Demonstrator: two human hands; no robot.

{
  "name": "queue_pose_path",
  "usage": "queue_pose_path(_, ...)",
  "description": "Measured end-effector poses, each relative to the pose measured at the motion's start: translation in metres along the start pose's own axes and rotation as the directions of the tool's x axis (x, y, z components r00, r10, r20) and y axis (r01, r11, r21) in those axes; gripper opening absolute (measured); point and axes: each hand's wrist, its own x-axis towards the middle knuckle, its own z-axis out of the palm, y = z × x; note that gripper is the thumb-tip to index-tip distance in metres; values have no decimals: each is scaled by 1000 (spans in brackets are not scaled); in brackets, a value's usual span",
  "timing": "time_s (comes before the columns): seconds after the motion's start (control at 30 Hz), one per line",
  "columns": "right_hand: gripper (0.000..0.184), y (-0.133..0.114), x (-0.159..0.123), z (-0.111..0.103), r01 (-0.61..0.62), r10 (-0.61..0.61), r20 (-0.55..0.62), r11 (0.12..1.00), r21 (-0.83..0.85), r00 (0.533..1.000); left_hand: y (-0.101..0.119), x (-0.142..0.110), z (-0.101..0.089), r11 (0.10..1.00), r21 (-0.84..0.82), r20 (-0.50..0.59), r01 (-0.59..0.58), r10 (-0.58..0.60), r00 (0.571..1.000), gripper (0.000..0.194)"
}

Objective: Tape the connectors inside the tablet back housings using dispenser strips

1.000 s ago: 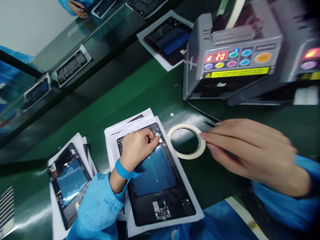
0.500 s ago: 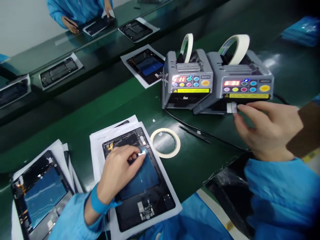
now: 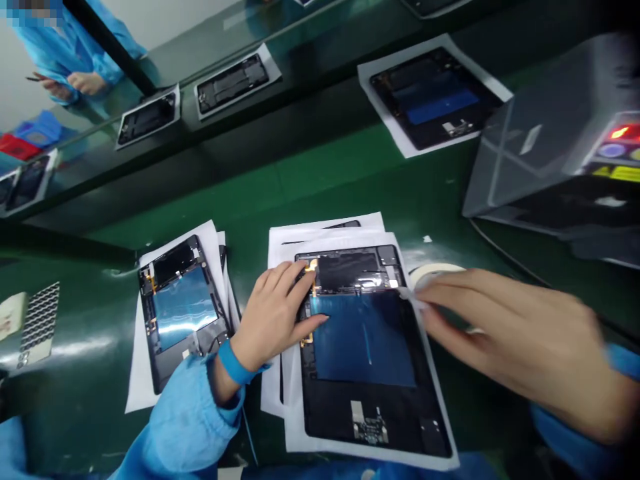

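An opened tablet [image 3: 367, 347] with a blue battery lies on white paper in front of me. My left hand [image 3: 273, 317] rests on its left edge, fingers spread and flat, holding it down. My right hand [image 3: 515, 340] reaches in from the right, fingertips pinched on a small white piece of tape [image 3: 407, 293] at the tablet's upper right corner. A tape ring [image 3: 437, 272] lies mostly hidden behind that hand.
A second opened tablet [image 3: 183, 310] lies on paper to the left. A grey tape dispenser [image 3: 555, 153] stands at the right. Another tablet [image 3: 435, 97] sits beyond on the green belt. More tablets [image 3: 233, 80] line the far belt. A person in blue [image 3: 75, 60] stands far left.
My right hand left the dispenser with a piece of tape and came to the tablet's top right corner. My left hand slid from the battery's top to the tablet's left edge.
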Motion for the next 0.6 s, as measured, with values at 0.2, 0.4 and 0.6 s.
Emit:
queue_pose_path(0.2, 9, -32, 87, 83, 109, -109, -5, 993, -44, 994, 3, -2, 14, 993, -93, 2, 78, -78, 997, 65)
queue_pose_path(0.4, 6, -23, 76, 89, 120, -120, 63, 993, 2, 991, 7, -6, 19, 990, -109, -31, 85, -89, 996, 60)
queue_pose_path(0.6, 10, -24, 73, 85, 141, -143, 109, 990, 31, 984, 10, -5, 18, 989, -117, -25, 87, -91, 996, 58)
